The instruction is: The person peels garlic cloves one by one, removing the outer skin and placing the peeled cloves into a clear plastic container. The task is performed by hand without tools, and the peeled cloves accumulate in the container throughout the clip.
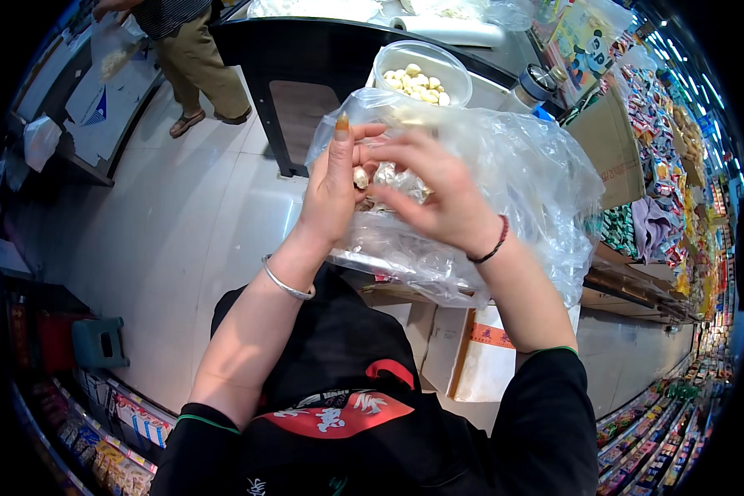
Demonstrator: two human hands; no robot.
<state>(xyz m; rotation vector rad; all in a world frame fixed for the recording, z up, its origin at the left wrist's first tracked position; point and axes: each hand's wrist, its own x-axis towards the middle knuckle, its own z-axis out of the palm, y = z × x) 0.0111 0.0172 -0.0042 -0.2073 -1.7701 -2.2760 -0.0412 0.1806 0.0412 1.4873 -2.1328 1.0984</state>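
My left hand (330, 197) is raised above a clear plastic bag (521, 167), thumb pointing up, with a garlic clove (361, 178) held against its fingers. Motion blurs my right hand (443, 186), which reaches in from the right. Its thumb and fingers are spread, and nothing shows between them except garlic (397, 177) with papery skin lying on the bag behind. The fingers of both hands overlap near the clove, so contact there is hard to judge. Beyond the bag stands a round clear plastic tub (465, 73) of peeled garlic cloves (416, 84).
A roll of plastic bags (452, 32) lies on the far counter. To the right are a lidded jar (533, 84), a cardboard box (614, 149) and packed snacks (660, 167). A person (192, 56) stands at the upper left. A plastic stool (99, 342) is at the lower left.
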